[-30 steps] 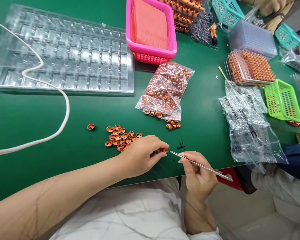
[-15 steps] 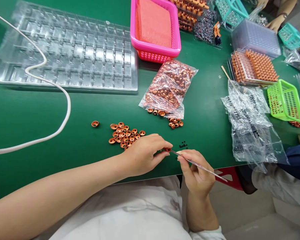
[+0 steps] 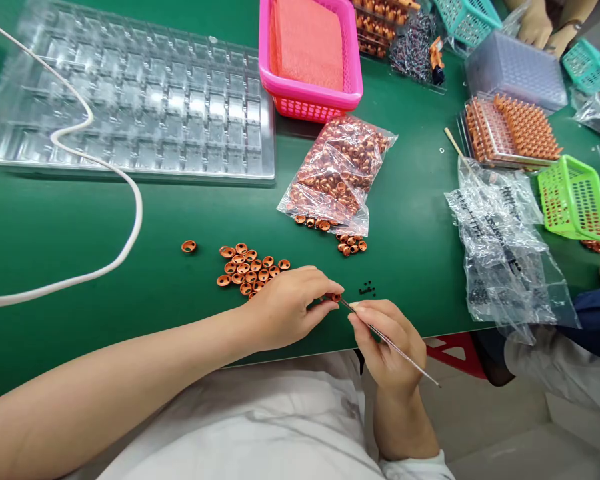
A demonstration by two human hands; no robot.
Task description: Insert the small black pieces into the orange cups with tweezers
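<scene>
My left hand (image 3: 293, 303) pinches a small copper-coloured cup-shaped ring (image 3: 335, 297) between thumb and fingertips, just above the table. My right hand (image 3: 393, 343) grips a thin metal rod-like tool (image 3: 403, 353) like a pen. Its tip meets the ring, and its other end sticks out to the lower right. Whether the tip is inside the ring I cannot tell. Beyond my right hand lie several tiny black pieces (image 3: 367, 289). A group of loose copper-coloured rings (image 3: 245, 267) lies left of my left hand, partly hidden by it; one single ring (image 3: 189, 247) lies apart.
Ahead is a clear bag of copper rings (image 3: 337, 173), some spilled at its mouth. Behind it stands a pink basket (image 3: 353, 97). Clear trays (image 3: 155, 113) and a white cable (image 3: 135, 220) are left; plastic bags (image 3: 505, 253) and a green basket (image 3: 575, 197) right. A co-worker's hands (image 3: 537, 30) are top right.
The tool has tilted more steeply, its rear end swinging down and to the left as my right hand turns slightly. My left hand stays nearly still with the ring.
</scene>
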